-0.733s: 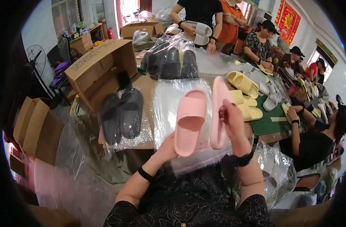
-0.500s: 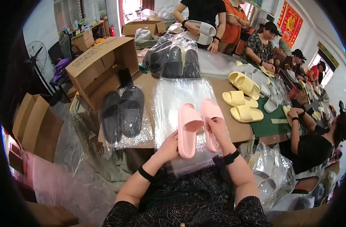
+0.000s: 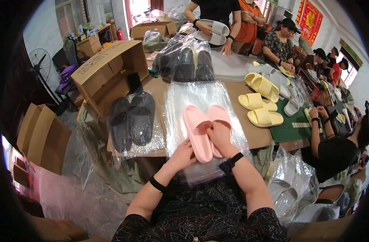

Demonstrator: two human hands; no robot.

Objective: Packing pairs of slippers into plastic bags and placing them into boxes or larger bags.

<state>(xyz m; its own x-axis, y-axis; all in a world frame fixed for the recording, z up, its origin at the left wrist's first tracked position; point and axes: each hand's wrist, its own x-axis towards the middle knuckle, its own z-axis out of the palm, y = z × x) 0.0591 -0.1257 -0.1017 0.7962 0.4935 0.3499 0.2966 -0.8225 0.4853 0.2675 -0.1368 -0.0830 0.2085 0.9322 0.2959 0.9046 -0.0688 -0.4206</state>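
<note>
Two pink ribbed slippers (image 3: 198, 121) lie side by side, toes away from me, over a stack of clear plastic bags (image 3: 178, 97). The left one tilts slightly and laps against the right one. My left hand (image 3: 183, 154) grips the outer edge of the left slipper near its heel. Over the footbeds, my right hand (image 3: 220, 135) has its fingers closed at the inner edges where the two slippers meet; its fingertips are partly hidden. Just left of the bags, a pair of black slippers (image 3: 142, 119) rests in clear plastic.
Yellow slippers (image 3: 265, 118) sit to the right, beside a green board (image 3: 287, 135). An open cardboard box (image 3: 107, 54) stands at the back left. Bagged grey slippers (image 3: 287, 177) are low on the right. Across the table a person holds grey slippers (image 3: 212, 31); others work at right.
The pink slippers have come together and shifted slightly away from me, the left one now slanting. My right hand has moved left, from the right slipper to between the two.
</note>
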